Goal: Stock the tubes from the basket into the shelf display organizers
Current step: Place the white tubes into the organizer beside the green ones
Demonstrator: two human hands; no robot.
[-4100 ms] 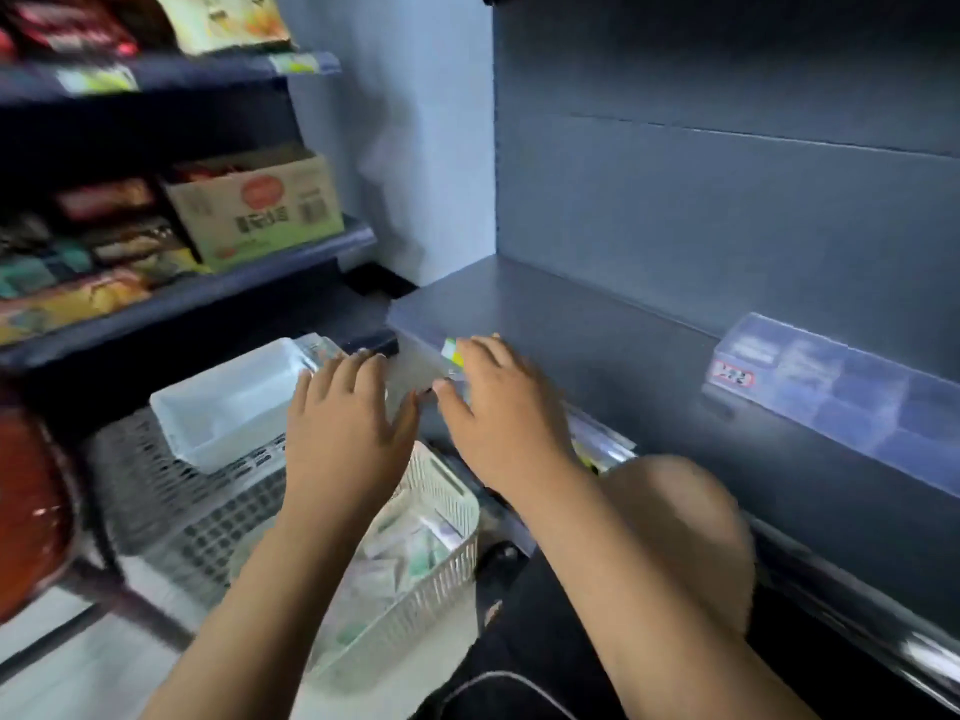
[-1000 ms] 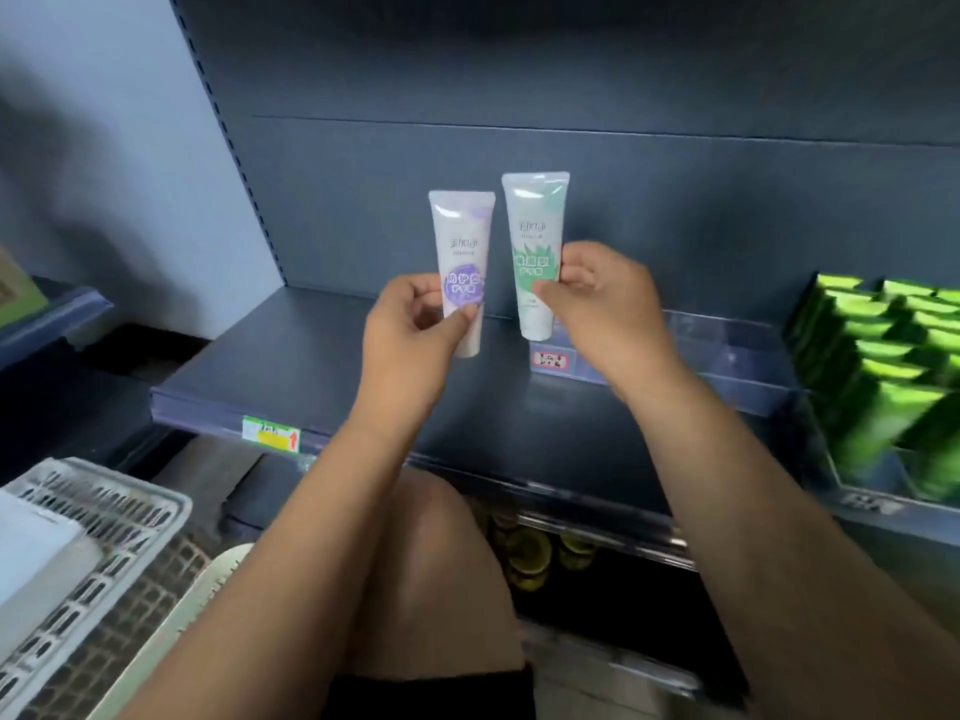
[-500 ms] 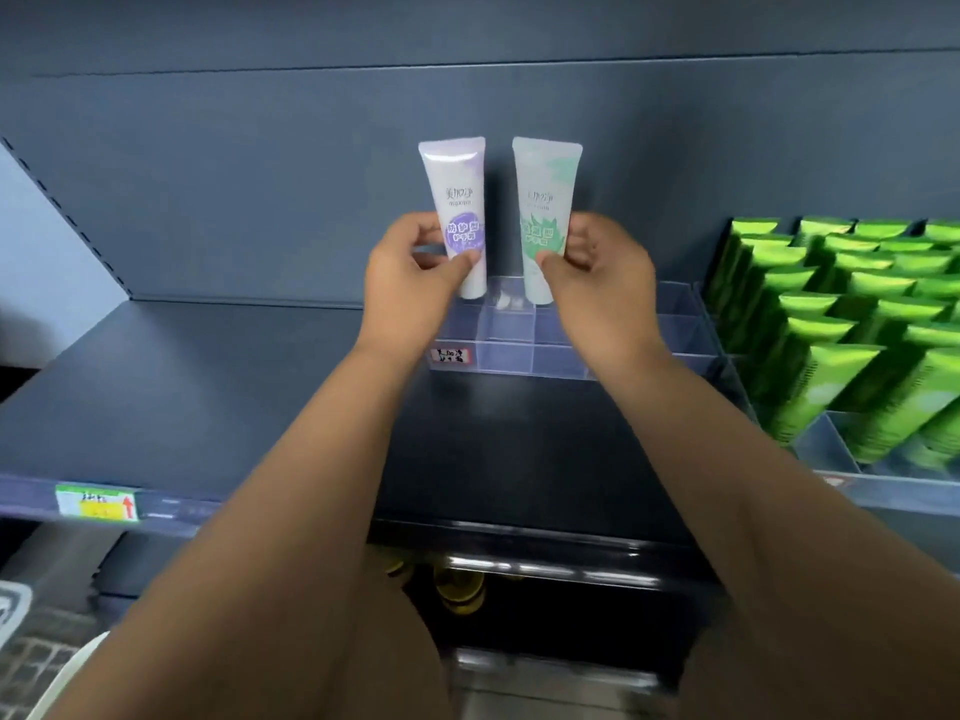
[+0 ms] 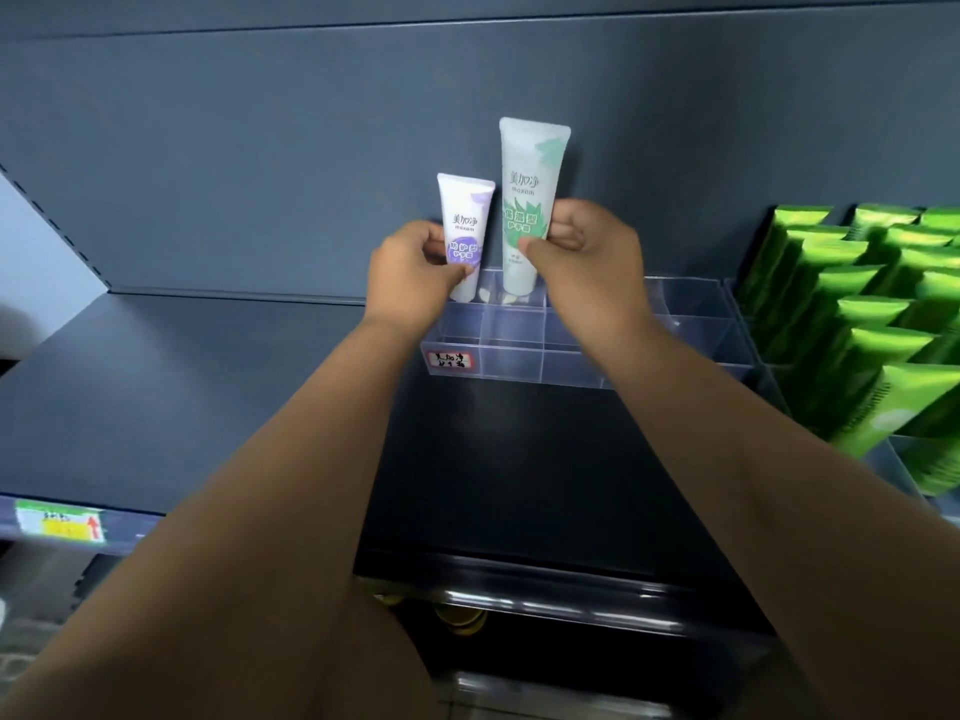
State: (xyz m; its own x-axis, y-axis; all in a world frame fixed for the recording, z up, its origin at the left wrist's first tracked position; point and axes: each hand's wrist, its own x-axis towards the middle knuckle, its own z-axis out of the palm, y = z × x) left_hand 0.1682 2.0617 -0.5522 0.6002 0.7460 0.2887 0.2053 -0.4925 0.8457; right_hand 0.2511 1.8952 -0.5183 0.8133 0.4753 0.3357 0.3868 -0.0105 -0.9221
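Here the left hand (image 4: 410,275) pinches the purple tube (image 4: 464,236), and the right hand (image 4: 587,257) pinches the green tube (image 4: 527,200), both upright above the clear organizer (image 4: 571,350) at frame centre.

The 2 tubes up at 12 o'clock look like soft plastic with a satin, slightly frosted skin: the purple-label tube (image 4: 464,236) and the taller green-leaf tube (image 4: 529,200). The clear organizer (image 4: 519,356) right under them is see-through hard plastic, glossy and smooth. The green tubes (image 4: 883,345) at 3 o'clock are way shinier, almost foil-looking. The shelf (image 4: 182,397) and back panel (image 4: 234,148) look like matt painted metal. The price tag (image 4: 60,523) at 8 o'clock looks like paper.
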